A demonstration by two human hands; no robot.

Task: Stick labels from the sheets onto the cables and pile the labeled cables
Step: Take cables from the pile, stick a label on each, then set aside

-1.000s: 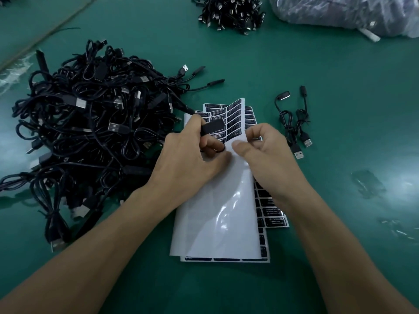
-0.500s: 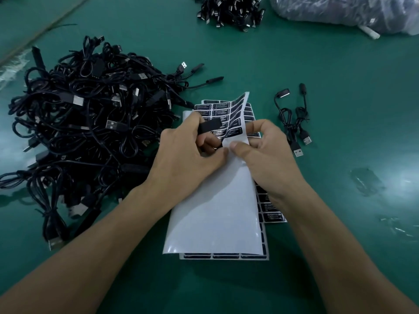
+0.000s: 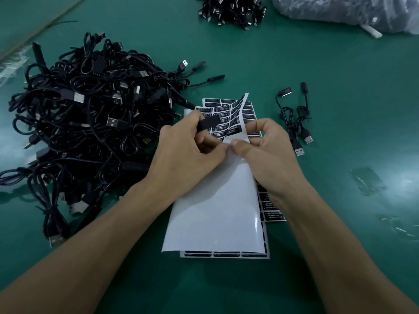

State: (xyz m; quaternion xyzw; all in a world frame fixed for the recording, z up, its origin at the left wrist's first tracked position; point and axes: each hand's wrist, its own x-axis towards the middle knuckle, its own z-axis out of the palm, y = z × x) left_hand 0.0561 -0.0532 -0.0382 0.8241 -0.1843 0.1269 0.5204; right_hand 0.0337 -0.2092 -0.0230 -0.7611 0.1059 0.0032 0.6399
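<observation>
My left hand (image 3: 186, 150) grips the flat black body of a cable (image 3: 209, 123) over the label sheets. My right hand (image 3: 267, 150) pinches the curled top label sheet (image 3: 215, 211), whose white peeled area faces me and whose far corner bends upward. Rows of black labels (image 3: 226, 123) show on that sheet just beyond my fingers. More label sheets (image 3: 272, 209) lie flat beneath it. A big tangle of black USB cables (image 3: 86, 123) lies to the left. Two bundled cables (image 3: 297, 123) lie to the right of the sheets.
The work surface is a green mat (image 3: 340, 98). Another heap of black cables (image 3: 231, 7) sits at the far edge, beside a clear plastic bag (image 3: 351, 12) at the far right. Bits of clear film (image 3: 367, 180) lie on the right.
The top sheet has been lifted and curled further, its far corner now bent upward. Both hands stay close together at the sheet's edge, the left still gripping the cable.
</observation>
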